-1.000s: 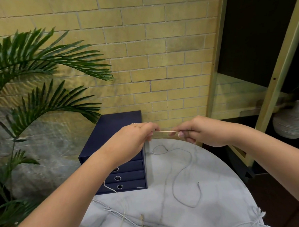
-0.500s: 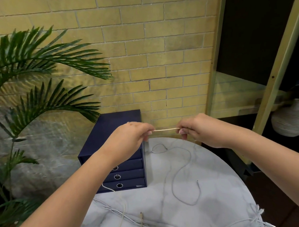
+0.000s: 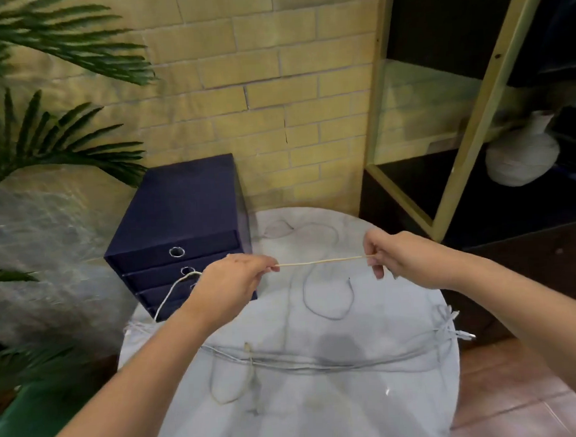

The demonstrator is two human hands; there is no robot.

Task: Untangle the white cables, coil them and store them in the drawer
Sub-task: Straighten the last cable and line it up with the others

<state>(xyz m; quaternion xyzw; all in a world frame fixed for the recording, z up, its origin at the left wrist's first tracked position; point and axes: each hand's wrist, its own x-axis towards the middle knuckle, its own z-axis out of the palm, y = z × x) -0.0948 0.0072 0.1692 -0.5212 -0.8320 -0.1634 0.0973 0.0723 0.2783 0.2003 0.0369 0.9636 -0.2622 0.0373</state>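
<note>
Holding a white cable (image 3: 321,261) taut over the worktop (image 3: 321,415) are the left hand (image 3: 231,280) and right hand (image 3: 392,256). Each grip pinches it.

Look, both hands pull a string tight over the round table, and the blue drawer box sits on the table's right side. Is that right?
Not quite. The head view shows the blue drawer box on the table's left side, not the right. The rest holds: the left hand and right hand pinch the string taut above the round table.
</note>
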